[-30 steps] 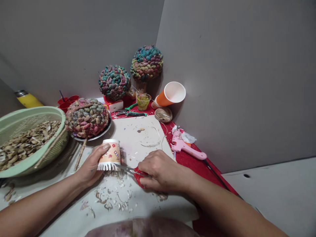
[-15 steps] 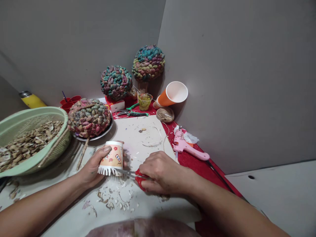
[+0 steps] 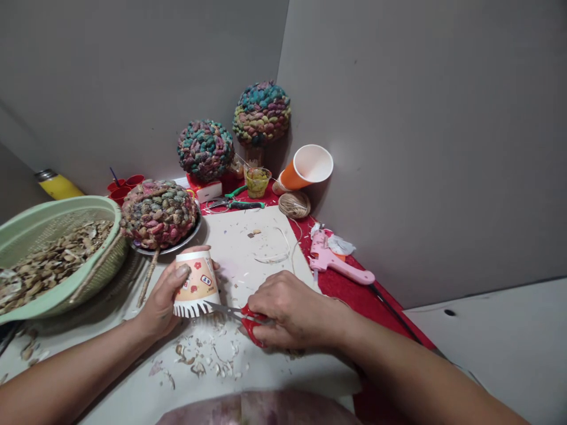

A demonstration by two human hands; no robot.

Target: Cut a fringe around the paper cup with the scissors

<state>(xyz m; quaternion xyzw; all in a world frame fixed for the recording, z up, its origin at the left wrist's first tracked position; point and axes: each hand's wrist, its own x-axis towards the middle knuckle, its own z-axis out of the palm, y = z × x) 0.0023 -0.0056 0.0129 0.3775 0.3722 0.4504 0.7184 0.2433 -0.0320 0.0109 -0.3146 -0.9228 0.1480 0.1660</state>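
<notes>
My left hand is wrapped round a patterned paper cup, thumb on its near side. The cup's lower rim is cut into a fringe of white strips along the left and middle part. In my right hand are red-handled scissors, their blades parted and pointing left, with the tips at the cup's fringed edge. Bits of shell and white scraps lie on the pale board below the cup.
A green basket of shells stands left, beside a shell-covered ball on a metal dish. Behind are two more balls, pliers, an orange cup and twine. A pink glue gun lies right.
The cup has turned slightly and shifted a little left in my left hand. The scissors remain at its fringed edge. The view has moved slightly.
</notes>
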